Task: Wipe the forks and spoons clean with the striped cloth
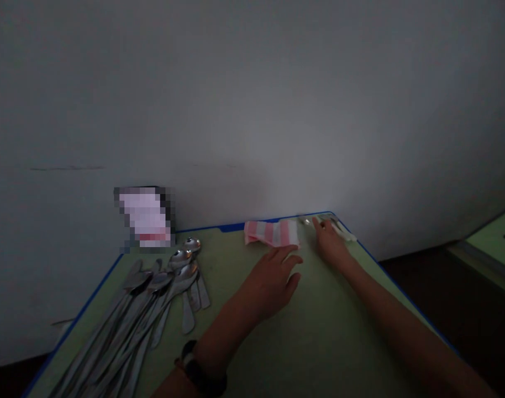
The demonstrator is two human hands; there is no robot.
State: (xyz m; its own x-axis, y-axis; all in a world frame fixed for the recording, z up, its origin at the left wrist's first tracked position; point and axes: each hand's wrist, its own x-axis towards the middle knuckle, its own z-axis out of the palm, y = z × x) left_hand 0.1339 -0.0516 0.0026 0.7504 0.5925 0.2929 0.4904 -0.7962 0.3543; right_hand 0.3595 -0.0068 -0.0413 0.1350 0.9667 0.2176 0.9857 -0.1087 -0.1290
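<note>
Near the middle of the table, my left hand [275,279] hovers with its fingers apart and holds nothing. Just beyond its fingertips lies a pink-and-white striped cloth [273,233]. My right hand [330,242] reaches to the far right corner, its fingers closed on a spoon [305,220] whose shiny bowl shows to the left; the hand hides the rest. Beside that hand, along the edge, lie more pieces of cutlery [344,229], some with pale handles. A pile of metal spoons and other cutlery [128,320] spreads over the table's left side.
The green table [319,348] has a blue rim and stands against a grey wall [252,110]. A blurred-out upright device [147,215] leans at the back left corner. Another green surface [495,249] is at the far right, past a dark gap.
</note>
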